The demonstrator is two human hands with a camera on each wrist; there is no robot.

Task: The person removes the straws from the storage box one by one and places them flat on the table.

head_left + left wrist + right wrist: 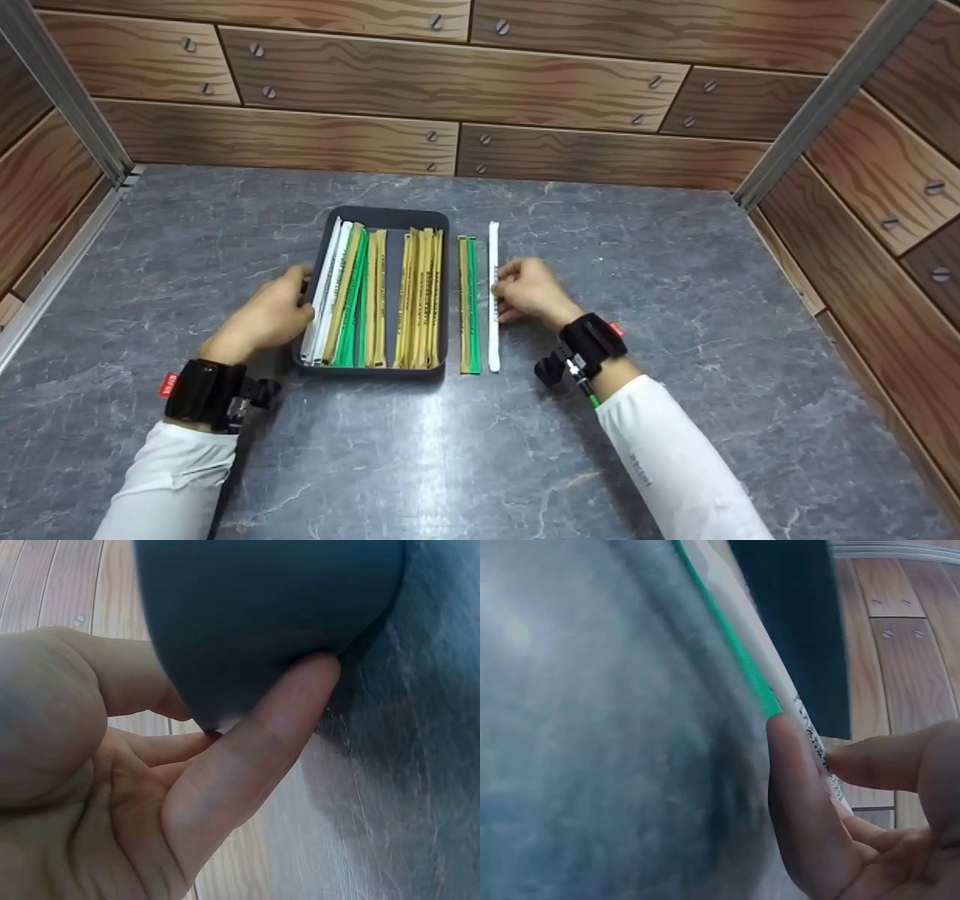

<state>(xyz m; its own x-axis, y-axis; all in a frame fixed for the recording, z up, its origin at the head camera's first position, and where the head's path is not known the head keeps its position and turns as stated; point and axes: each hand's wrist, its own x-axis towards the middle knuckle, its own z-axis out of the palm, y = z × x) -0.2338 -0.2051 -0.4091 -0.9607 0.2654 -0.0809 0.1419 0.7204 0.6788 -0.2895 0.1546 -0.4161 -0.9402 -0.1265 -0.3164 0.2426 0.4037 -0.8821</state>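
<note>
A dark grey tray [390, 218] holds long, thin stick packets in white, gold and green. My left hand [264, 309] grips the tray's left side wall; one finger presses on the outer wall [247, 607] in the left wrist view. To the right of the tray, my right hand [529, 291] pinches a white stick packet [493, 247] with black print between thumb and fingers. The right wrist view shows that white packet [746, 622] at the fingertips. Between it and the tray, a gold packet [463, 300] and a green packet [472, 315] lie side by side.
Inside the tray, white packets [328, 285] lie at the left, green ones [352, 315] beside them, and several gold ones [420, 300] at the right. A grey marbled table [675, 247] carries everything. Wood-patterned panels [450, 82] stand at the back and both sides.
</note>
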